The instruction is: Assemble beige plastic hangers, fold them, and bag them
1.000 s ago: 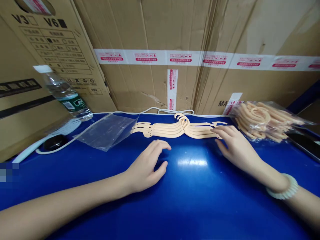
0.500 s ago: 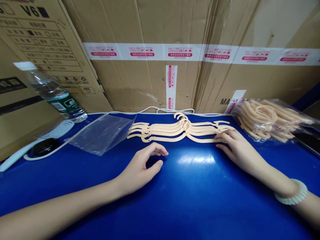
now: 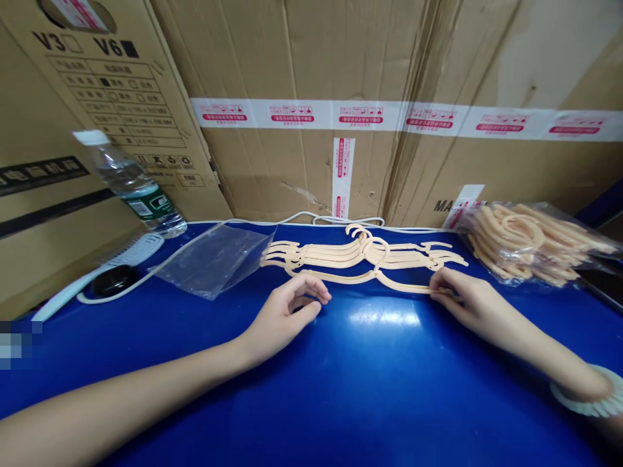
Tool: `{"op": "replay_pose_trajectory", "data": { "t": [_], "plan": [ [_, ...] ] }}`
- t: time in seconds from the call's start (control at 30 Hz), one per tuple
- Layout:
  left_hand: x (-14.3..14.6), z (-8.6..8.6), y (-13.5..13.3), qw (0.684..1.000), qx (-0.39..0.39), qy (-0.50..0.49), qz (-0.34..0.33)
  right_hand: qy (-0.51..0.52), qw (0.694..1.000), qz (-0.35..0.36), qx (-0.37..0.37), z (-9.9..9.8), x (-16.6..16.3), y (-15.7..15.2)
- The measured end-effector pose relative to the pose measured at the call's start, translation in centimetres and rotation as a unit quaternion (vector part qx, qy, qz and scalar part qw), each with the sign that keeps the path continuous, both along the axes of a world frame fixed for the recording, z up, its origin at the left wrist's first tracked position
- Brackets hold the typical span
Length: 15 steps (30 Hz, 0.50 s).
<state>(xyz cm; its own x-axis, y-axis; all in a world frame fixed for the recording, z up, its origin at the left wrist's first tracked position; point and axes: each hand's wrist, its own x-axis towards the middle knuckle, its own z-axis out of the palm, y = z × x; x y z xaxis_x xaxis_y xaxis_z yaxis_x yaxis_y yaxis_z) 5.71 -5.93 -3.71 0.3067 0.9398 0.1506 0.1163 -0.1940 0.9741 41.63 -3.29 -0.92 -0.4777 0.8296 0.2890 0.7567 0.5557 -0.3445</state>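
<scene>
Several peach plastic clothes hangers (image 3: 333, 254) lie in an overlapping row on the blue table, hooks toward the back. The front clothes hanger (image 3: 403, 285) sits slightly apart from the others, its right end pinched between the thumb and fingers of my right hand (image 3: 479, 301). My fingers cover that end. My left hand (image 3: 287, 314) holds nothing; it hovers by the front hanger's left arm with curled fingers and the thumb apart. Whether its fingertips touch the hanger I cannot tell. A pale beaded bracelet (image 3: 586, 392) circles my right wrist.
A clear bag (image 3: 530, 240) of more peach hangers lies at the back right. Left of the row are a flat clear plastic bag (image 3: 211, 263), a water bottle (image 3: 141, 194), a pale hairbrush (image 3: 73, 288), a black oval object (image 3: 115, 280) and a white cable (image 3: 187, 256). Cardboard boxes (image 3: 292, 58) stand behind.
My right hand has closed on the front hanger's right end and drawn it toward me, away from the row. My left hand has barely moved. The view has shifted slightly.
</scene>
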Motion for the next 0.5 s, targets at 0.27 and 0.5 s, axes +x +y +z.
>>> {"op": "replay_pose_trajectory", "data": {
  "t": [0.27,0.5],
  "plan": [
    [0.1,0.3,0.1,0.998,-0.034,-0.044,0.033,0.098,0.995,-0.008,-0.016,0.9,0.5,-0.3],
    [0.4,0.4,0.5,0.988,-0.100,-0.085,0.087,0.150,0.988,-0.040,0.006,1.3,0.1,-0.7]
  ]
}}
